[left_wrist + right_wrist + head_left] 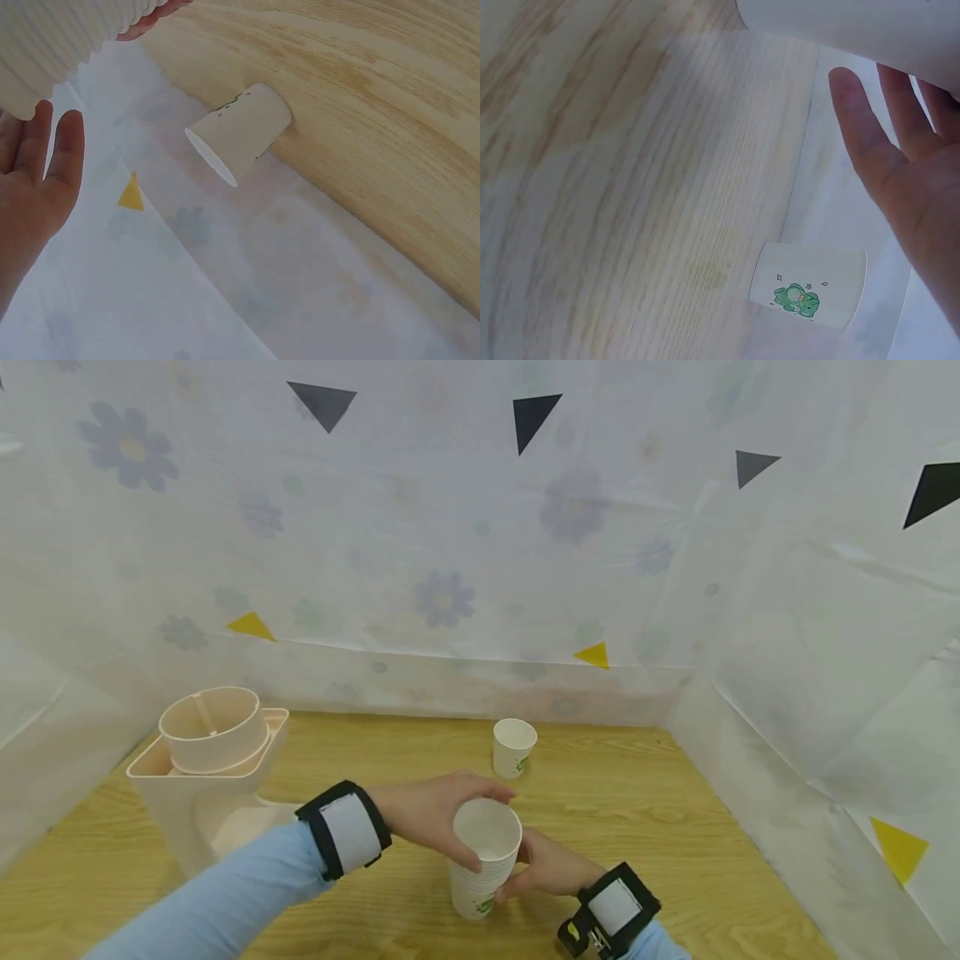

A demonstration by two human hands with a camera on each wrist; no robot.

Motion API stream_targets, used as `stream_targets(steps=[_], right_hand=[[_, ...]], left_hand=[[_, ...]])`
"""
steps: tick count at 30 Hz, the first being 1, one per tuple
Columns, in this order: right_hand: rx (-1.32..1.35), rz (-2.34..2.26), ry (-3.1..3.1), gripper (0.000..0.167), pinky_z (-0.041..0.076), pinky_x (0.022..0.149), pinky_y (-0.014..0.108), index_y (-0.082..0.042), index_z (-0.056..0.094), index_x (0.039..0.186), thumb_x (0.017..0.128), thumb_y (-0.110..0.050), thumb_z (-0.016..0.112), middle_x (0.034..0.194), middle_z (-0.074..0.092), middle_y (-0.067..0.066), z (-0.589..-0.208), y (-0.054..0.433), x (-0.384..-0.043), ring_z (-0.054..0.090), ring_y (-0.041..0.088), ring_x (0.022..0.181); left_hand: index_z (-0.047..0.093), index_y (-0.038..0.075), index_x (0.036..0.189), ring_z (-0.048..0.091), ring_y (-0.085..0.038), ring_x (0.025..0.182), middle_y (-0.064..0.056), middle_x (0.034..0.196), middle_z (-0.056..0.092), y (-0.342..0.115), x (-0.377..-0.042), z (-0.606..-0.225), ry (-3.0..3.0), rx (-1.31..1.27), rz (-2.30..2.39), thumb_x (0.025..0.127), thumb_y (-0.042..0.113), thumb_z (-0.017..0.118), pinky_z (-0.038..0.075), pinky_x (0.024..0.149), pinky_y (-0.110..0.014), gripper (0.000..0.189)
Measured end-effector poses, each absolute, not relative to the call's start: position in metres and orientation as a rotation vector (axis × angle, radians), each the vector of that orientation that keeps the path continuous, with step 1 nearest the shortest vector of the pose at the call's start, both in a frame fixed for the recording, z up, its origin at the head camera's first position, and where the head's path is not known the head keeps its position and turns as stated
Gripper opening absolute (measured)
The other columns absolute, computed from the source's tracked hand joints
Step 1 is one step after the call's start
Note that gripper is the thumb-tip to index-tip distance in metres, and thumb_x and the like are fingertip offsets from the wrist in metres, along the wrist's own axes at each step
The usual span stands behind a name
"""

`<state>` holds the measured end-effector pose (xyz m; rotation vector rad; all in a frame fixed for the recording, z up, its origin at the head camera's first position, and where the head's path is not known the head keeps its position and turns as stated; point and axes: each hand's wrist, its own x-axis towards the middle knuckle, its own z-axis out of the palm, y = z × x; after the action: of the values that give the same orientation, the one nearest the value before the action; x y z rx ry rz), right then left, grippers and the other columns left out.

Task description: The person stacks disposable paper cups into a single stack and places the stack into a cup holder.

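A stack of nested white paper cups (483, 860) stands upright, leaning slightly, with its open mouth upward. My left hand (431, 814) grips it near the top, thumb on the near side and fingers behind the rim. Lower down, from the right, my right hand (551, 864) holds the same stack between thumb and fingers. The stacked rims (67, 45) show as ridges in the left wrist view. Beyond both hands a single paper cup (513, 748) stands upright on the table; in the right wrist view this cup (810, 289) shows a green cartoon animal print.
On the left of the wooden table (622, 810) stands a cream-coloured plastic appliance (213, 760) with a round open top, partly behind my left forearm. White floral sheeting (442, 543) hangs round the back and sides, with black and yellow triangles on it.
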<state>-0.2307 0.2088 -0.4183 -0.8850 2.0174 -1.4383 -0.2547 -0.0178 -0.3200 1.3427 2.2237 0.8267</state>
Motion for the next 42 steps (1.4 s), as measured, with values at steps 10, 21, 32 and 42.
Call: stream_targets(steps=[10, 21, 32, 42], right_hand=[[-0.899, -1.428, 2.047, 0.07, 0.038, 0.098, 0.025, 0.0, 0.036, 0.136, 0.079, -0.018, 0.073, 0.135, 0.044, 0.023, -0.421, 0.211, -0.232, 0.048, 0.003, 0.117], [-0.837, -1.421, 2.085, 0.075, 0.035, 0.102, 0.027, -0.008, 0.035, 0.139, 0.077, -0.023, 0.075, 0.136, 0.047, 0.014, -0.412, 0.211, -0.217, 0.046, 0.006, 0.121], [-0.808, -1.438, 2.093, 0.077, 0.034, 0.104, 0.027, -0.012, 0.035, 0.14, 0.076, -0.023, 0.076, 0.137, 0.046, 0.01, -0.407, 0.209, -0.192, 0.044, 0.009, 0.124], [-0.769, -1.451, 2.019, 0.072, 0.033, 0.103, 0.023, -0.018, 0.04, 0.137, 0.076, -0.025, 0.076, 0.136, 0.049, 0.005, -0.405, 0.199, -0.176, 0.046, 0.008, 0.122]], left_hand=[[0.039, 0.019, 0.139, 0.042, -0.012, 0.126, 0.004, 0.139, 0.046, -0.014, -0.259, -0.324, 2.211, 1.312, 0.828, 0.073, 0.022, 0.078, 0.037, 0.102, -0.029, 0.077], [0.038, 0.013, 0.139, 0.039, -0.024, 0.13, -0.005, 0.14, 0.043, -0.002, -0.286, -0.316, 2.308, 1.179, 0.948, 0.085, 0.035, 0.064, 0.032, 0.107, -0.044, 0.064], [0.046, 0.003, 0.133, 0.041, -0.034, 0.128, -0.018, 0.135, 0.046, 0.033, -0.345, -0.359, 2.726, 1.042, 0.859, 0.079, 0.036, 0.07, 0.034, 0.105, -0.048, 0.068], [0.051, 0.006, 0.13, 0.049, -0.031, 0.119, -0.013, 0.125, 0.056, 0.055, -0.358, -0.399, 2.812, 0.934, 0.93, 0.062, 0.04, 0.083, 0.039, 0.101, -0.044, 0.083]])
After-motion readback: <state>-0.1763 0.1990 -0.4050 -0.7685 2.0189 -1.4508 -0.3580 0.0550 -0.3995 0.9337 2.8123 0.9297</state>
